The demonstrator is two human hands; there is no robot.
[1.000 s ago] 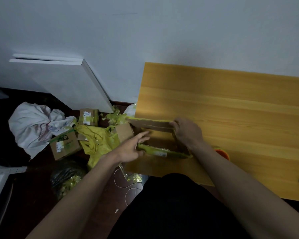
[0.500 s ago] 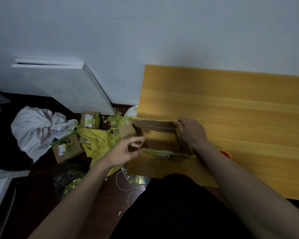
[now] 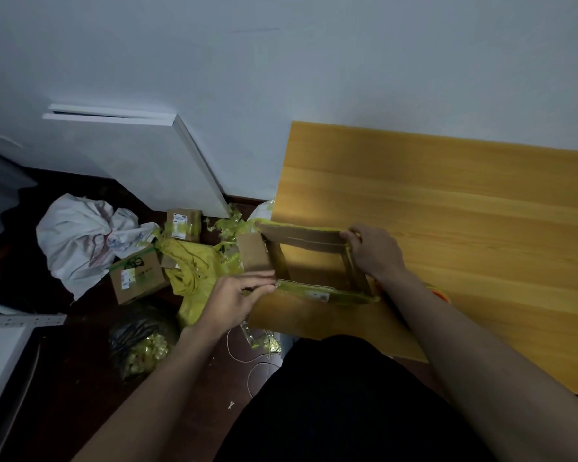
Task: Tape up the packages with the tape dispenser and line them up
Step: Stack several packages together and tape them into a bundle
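While both hands grip it, left hand (image 3: 239, 296) and right hand (image 3: 374, 250), the open cardboard box (image 3: 309, 261) shows seemingly yellow-green taped flaps.

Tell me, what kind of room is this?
Probably a home or small-office corner used for packing parcels: an open cardboard box on a wooden table, taped boxes and yellow tape scraps on the floor.

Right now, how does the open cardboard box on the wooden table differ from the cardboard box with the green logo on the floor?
The open cardboard box sits on the wooden table, flaps up, gripped by the left hand and right hand. The green-logo box lies closed on the floor, untouched. Both are brown cardboard with yellow-green tape.
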